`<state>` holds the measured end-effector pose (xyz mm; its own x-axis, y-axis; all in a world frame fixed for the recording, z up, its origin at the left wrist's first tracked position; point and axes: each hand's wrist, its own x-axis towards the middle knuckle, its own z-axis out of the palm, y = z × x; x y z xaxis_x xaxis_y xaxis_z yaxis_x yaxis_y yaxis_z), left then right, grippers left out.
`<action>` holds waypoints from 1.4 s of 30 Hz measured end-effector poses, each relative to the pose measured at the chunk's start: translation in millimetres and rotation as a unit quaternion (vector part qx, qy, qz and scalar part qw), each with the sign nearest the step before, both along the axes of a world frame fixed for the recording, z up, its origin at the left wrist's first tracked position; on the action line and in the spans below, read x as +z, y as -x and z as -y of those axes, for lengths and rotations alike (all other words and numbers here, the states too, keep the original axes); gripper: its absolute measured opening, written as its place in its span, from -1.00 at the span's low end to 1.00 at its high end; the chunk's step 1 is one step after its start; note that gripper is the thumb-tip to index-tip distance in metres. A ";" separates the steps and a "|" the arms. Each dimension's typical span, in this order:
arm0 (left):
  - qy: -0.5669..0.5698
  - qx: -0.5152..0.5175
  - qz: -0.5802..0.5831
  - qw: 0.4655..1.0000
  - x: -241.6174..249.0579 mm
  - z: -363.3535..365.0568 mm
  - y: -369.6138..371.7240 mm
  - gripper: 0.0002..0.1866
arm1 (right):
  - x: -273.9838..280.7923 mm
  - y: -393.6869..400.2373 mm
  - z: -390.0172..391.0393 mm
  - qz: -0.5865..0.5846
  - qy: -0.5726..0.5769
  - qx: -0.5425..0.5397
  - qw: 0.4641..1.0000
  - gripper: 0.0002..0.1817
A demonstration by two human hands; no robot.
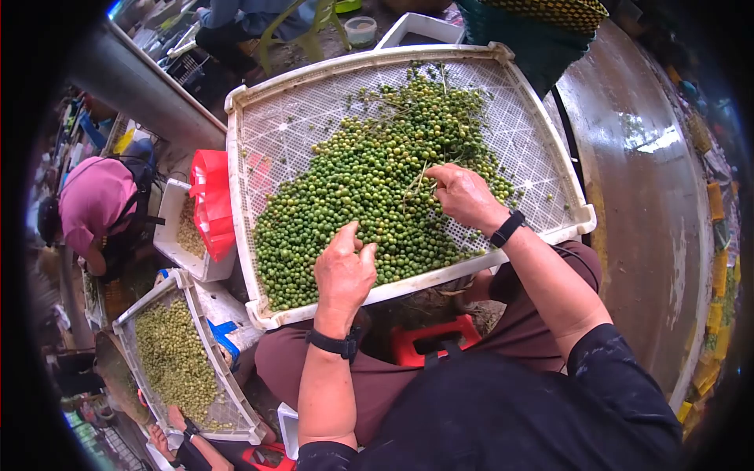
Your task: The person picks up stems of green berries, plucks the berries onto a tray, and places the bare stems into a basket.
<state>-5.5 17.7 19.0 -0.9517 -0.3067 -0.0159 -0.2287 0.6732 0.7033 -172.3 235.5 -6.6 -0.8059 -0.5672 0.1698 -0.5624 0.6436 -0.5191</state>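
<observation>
Outdoor-looking work spot, pretty cluttered, and nearest to us is the person's lap: dark trousers spread wide, with a red plastic stool or something like it between the legs. Just past the knees is a big white mesh tray, and the small green fruit are heaped across it, thickest toward the near left, with some yellower ones mixed in. Left hand is over the near side of the pile, finger and thumb apart, nothing in it that I can see. Right hand is further in, fingertips right up at a thin stem — can't tell if it's actually pinched or just touched. My read: the step in hand is working through the stemmy bits by touch, and the next move calls for a light pinch on the stem, not a grab at the fruit. What's holding the tray up is mostly hidden. Off to the left there's a second tray with a paler pile, another person's arm beside it, then a white box with a red bag against it. Farther out: someone in a pink top bending over, a grey pole, and wet brown ground on the right.
</observation>
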 end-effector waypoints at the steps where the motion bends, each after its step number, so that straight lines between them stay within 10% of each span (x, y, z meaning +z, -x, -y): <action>1: -0.032 -0.008 0.008 0.999 -0.9 -2.7 0.9 -0.56 | -4.5 2.2 3.4 -0.018 0.015 0.018 1.000 -0.66; 7: 0.012 -0.125 0.095 0.988 -14.4 -19.4 6.2 -0.47 | -19.7 17.8 23.1 -0.043 -0.088 0.060 0.993 -0.86; 19: -0.088 0.126 -0.105 0.983 -1.2 26.6 3.6 -0.69 | 12.9 1.4 -27.4 0.061 -0.176 0.097 0.978 -0.65; 24: -0.306 0.191 -0.177 0.916 11.5 34.6 3.4 -0.73 | 31.5 -28.9 24.0 0.064 -0.020 0.112 0.992 -0.91; 42: -0.286 0.181 -0.180 0.923 10.5 28.6 1.6 -0.72 | -1.8 -66.8 22.7 0.086 -0.003 0.021 0.996 -0.78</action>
<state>-7.1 -10.9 29.5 -0.7630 -0.6460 0.0240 -0.0473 0.0929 0.9945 -105.4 212.7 -8.4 -0.7978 -0.6023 0.0278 -0.4920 0.6237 -0.6073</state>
